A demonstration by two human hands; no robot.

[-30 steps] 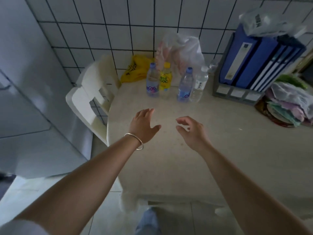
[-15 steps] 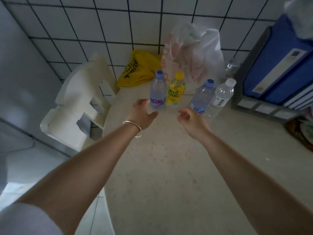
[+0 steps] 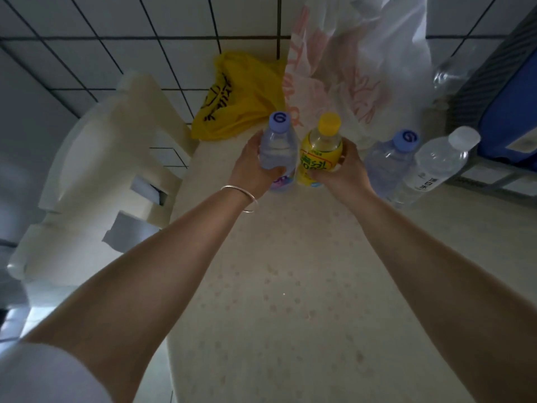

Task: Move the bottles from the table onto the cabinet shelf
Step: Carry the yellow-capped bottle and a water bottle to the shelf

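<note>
Left hand point(image 3: 255, 167) wraps purple-cap bottle point(image 3: 277, 149), right hand point(image 3: 343, 170) wraps yellow bottle point(image 3: 321, 152); both upright, spares at 3 o'clock.

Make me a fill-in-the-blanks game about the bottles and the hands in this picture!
1. The left hand grips the clear plastic bottle with the ____ cap.
2. The right hand grips the yellow-labelled plastic bottle, whose cap is ____.
3. The number of bottles standing untouched to the right of the hands is ____.
4. The crumpled plastic bag behind the held bottles, against the tiled wall, is ____.

Missing words: blue; yellow; two; yellow
</note>
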